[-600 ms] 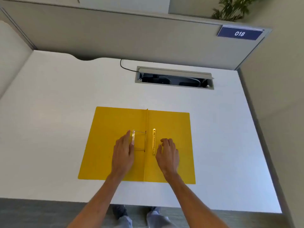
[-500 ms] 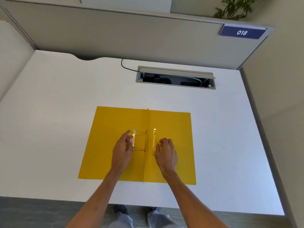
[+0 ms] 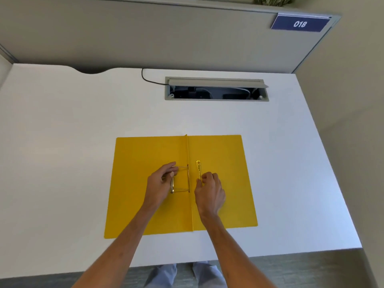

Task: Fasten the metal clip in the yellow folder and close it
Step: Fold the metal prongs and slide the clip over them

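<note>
A yellow folder lies open and flat on the white desk, spine running away from me. Left of the spine, two thin metal prongs stretch to a silver clip bar. My left hand pinches that bar between thumb and fingers. Right of the spine lies a gold compressor strip; my right hand has its fingertips closed on the strip's near end, hiding that part.
A grey cable hatch stands open at the back of the desk, with a black cable running into it. A grey partition with a blue "018" sign rises behind. The desk's near edge is just below the folder.
My left hand's fingers have closed around the silver clip bar, which it only touched before. My right hand's fingers have curled onto the gold strip's near end. The view shifted slightly.
</note>
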The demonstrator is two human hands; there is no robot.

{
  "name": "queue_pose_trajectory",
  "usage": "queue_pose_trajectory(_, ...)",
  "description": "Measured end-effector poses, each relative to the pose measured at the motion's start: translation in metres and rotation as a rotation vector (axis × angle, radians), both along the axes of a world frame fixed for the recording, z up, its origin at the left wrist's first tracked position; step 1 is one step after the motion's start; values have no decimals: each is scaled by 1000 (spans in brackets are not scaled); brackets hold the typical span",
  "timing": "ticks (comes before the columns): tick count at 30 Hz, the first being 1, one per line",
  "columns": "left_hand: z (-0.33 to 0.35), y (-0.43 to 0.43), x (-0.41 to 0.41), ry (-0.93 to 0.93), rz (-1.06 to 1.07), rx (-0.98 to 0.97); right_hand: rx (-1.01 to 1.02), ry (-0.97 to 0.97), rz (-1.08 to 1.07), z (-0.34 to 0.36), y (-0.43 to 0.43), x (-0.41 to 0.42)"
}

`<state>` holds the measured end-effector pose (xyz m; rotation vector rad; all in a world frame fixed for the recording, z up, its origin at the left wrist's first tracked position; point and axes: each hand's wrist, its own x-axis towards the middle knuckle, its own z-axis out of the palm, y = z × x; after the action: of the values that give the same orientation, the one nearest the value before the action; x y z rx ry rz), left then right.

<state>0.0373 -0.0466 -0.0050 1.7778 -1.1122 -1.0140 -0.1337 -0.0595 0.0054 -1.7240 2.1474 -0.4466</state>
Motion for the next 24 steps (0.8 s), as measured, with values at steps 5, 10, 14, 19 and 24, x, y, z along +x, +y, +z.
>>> queue_pose_trajectory(5,-8,-6,9,79,-56,-34,9,-11,-88,-1,-1,14)
queue_pose_trajectory(10,-14,-9,13,193,-90,-48,39,70,-45,2,-7,19)
queue_pose_trajectory(14,-15,-11,11,239,-99,-36,26,216,90,-5,-8,17)
queue_pose_trajectory(19,-11,-10,10,263,-103,-31,26,117,46,-3,2,-12)
queue_pose_trajectory(24,-12,-10,10,271,-90,-27,-54,89,95,-5,23,-35)
